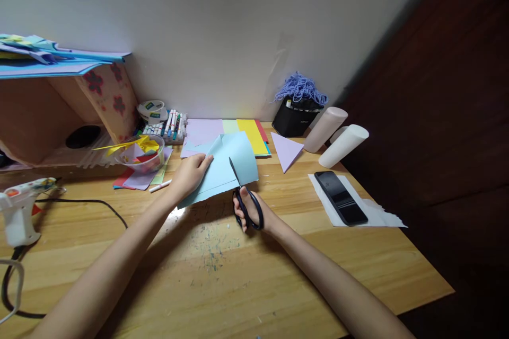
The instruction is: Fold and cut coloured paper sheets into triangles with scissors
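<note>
My left hand (pixel 193 174) pinches a light blue sheet of paper (pixel 214 169) by its left side, tilted above the table. The sheet's right part curls upward. In my right hand (pixel 248 209) is a pair of black-handled scissors (pixel 260 214), fingers through the loops. One dark blade lies over the paper's face near its lower edge, pointing up and away from me; the other blade is hidden behind the sheet. Behind the sheet lie stacked coloured papers (pixel 254 137), and a lilac paper triangle (pixel 287 151) rests to their right.
At left are a white glue gun (pixel 19 212) with its cable, a bowl of paper scraps (pixel 139 156), a marker set (pixel 169 124) and a decorated box (pixel 107 95). At right stand two white rolls (pixel 344 145), a black holder with blue yarn (pixel 298 111) and a phone (pixel 341 198).
</note>
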Demonstrator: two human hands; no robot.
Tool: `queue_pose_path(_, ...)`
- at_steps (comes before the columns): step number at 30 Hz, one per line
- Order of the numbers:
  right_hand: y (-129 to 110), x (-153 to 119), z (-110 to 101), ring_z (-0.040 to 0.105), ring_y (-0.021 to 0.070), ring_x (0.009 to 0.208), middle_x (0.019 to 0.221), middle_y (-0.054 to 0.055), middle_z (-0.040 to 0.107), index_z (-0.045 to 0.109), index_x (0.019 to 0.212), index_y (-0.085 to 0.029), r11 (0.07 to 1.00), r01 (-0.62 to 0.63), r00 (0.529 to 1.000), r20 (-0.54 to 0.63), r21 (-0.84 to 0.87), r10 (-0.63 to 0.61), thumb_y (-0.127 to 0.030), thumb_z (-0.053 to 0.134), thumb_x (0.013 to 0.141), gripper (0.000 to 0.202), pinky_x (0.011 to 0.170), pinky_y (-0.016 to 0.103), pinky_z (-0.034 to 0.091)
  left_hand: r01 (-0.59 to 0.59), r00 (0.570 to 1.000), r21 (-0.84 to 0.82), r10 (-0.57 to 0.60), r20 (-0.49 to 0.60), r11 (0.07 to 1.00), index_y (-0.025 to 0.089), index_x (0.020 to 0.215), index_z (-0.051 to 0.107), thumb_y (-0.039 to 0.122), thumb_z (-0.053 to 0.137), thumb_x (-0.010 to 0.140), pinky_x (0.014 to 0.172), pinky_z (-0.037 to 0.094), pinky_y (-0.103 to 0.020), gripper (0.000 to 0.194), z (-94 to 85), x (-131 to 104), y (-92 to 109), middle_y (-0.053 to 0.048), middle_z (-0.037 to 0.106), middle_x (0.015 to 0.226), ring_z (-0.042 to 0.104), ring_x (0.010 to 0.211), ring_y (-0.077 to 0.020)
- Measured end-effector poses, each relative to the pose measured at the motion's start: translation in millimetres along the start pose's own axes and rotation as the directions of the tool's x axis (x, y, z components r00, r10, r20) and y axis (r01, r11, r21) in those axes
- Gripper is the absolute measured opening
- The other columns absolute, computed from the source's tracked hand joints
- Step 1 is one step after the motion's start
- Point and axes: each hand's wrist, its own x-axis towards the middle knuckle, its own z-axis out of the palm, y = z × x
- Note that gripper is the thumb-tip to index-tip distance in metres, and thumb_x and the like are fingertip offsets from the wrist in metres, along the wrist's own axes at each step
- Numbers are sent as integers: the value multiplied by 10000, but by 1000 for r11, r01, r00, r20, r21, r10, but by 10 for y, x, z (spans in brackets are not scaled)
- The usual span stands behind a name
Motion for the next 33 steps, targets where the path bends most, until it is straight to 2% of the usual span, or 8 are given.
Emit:
queue_pose_path(3,-17,-1,-7,375,52,290,419,-82,375,388,665,-180,999,7,1000,2,32,-7,-816,305,573,648,284,192,387,-62,998,15,62,-2,998,179,564,375,456,343,813,517,242,-234,374,52,-21,28,26,413,541,382,537,-117)
queue_pose_path(6,-5,-7,-13,380,52,298,425,-80,371,388,656,-181,999,47,999,-23,-12,-47,-793,303,612,620,292,191,392,-92,996,-28,92,-9,995,181,565,350,456,332,820,513,242,-231,375,74,-28,42,33,371,533,364,529,-110)
queue_pose_path(9,13,-17,-9,383,52,296,432,-80,366,383,653,-182,996,59,997,-54,-66,-63,-766,317,645,587,279,182,382,-86,996,-60,86,-1,995,180,561,337,449,335,821,508,239,-229,374,77,-28,53,38,337,525,342,521,-106)
queue_pose_path(16,-3,-35,16,379,47,292,443,-82,378,373,673,-188,994,23,991,-130,-105,-37,-757,362,630,570,251,164,364,-60,998,-87,62,24,994,181,558,317,439,347,816,501,229,-224,366,74,-14,55,43,305,528,316,522,-99)
queue_pose_path(24,62,-5,19,386,48,297,457,-77,388,390,691,-184,997,11,990,-137,-76,-21,-759,378,619,580,250,160,359,-56,997,-115,62,47,992,183,562,311,461,336,809,490,226,-225,372,51,-23,64,40,291,536,304,519,-101)
queue_pose_path(29,73,-9,13,412,58,314,466,-66,378,377,654,-180,996,64,992,-103,-58,-69,-793,293,613,620,294,188,405,-47,986,-195,77,151,980,179,575,351,475,334,800,477,233,-218,373,58,-54,116,39,315,540,300,507,-98)
queue_pose_path(33,83,-13,30,411,56,316,470,-66,379,376,647,-180,993,103,985,-134,-57,-110,-775,320,628,599,283,185,399,-12,983,-256,59,175,966,178,582,360,480,347,793,461,229,-210,369,78,-63,136,43,318,539,290,493,-91)
